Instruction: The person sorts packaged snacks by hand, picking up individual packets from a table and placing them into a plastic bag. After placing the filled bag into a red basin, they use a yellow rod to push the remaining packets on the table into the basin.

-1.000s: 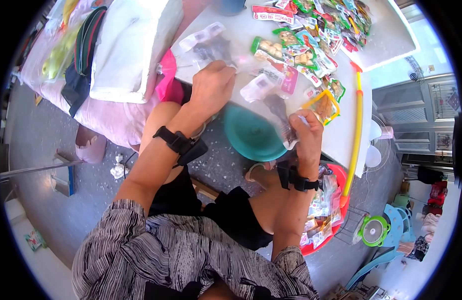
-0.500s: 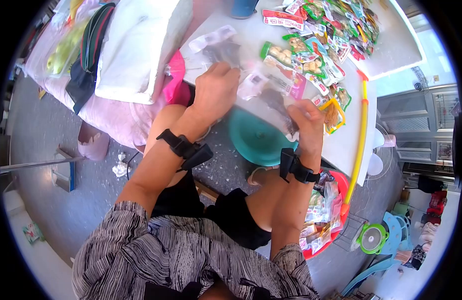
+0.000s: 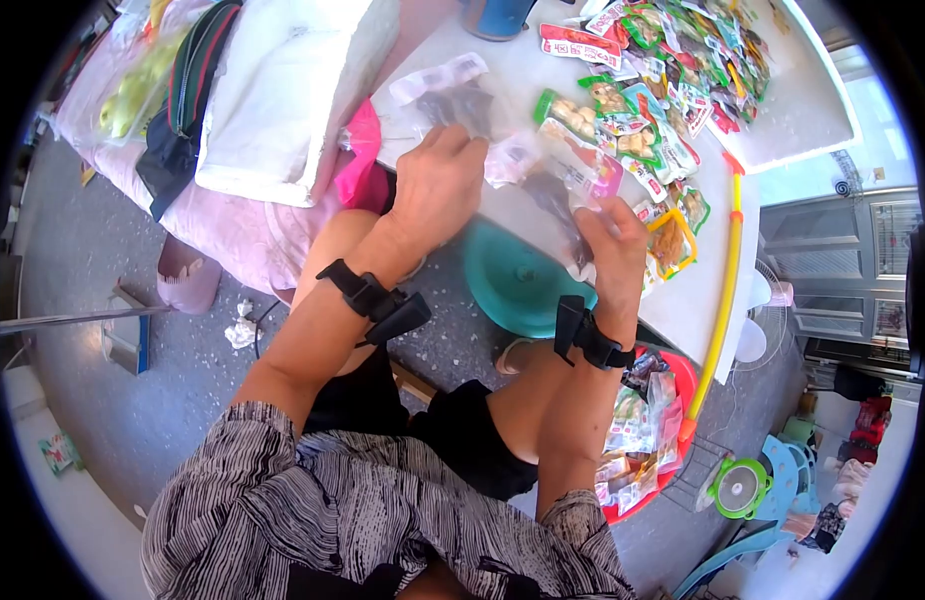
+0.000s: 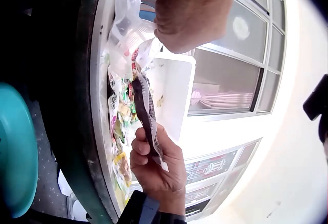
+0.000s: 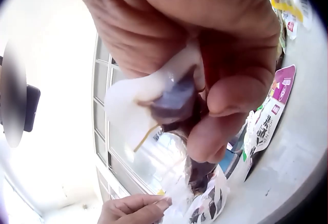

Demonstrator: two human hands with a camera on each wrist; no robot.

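A clear plastic packet with a long dark piece of food inside [image 3: 553, 200] stretches between both hands, over the table's front edge. My left hand [image 3: 441, 185] pinches its upper end, fingers bent at the pale, printed part. At the other end my right hand [image 3: 614, 245] grips it between thumb and curled fingers. In the left wrist view the packet [image 4: 145, 103] hangs slanted from the left hand down to the right hand [image 4: 159, 165]. The right wrist view shows dark food [image 5: 177, 101] through the film close by the right fingers. Another dark-filled packet [image 3: 457, 100] lies beyond the left hand.
Many snack packets [image 3: 642, 130] lie on the white table [image 3: 682, 310], running into a white foam box [image 3: 802, 130]. A teal basin [image 3: 517, 280] sits below the table edge. A red basin with packets [image 3: 687, 385] stands right. A yellow tube [image 3: 724, 290] lies along the right edge.
The whole scene has shifted slightly rightward as the head view moved. Both hands keep their hold on the packet, with the left hand a little farther right in the picture.
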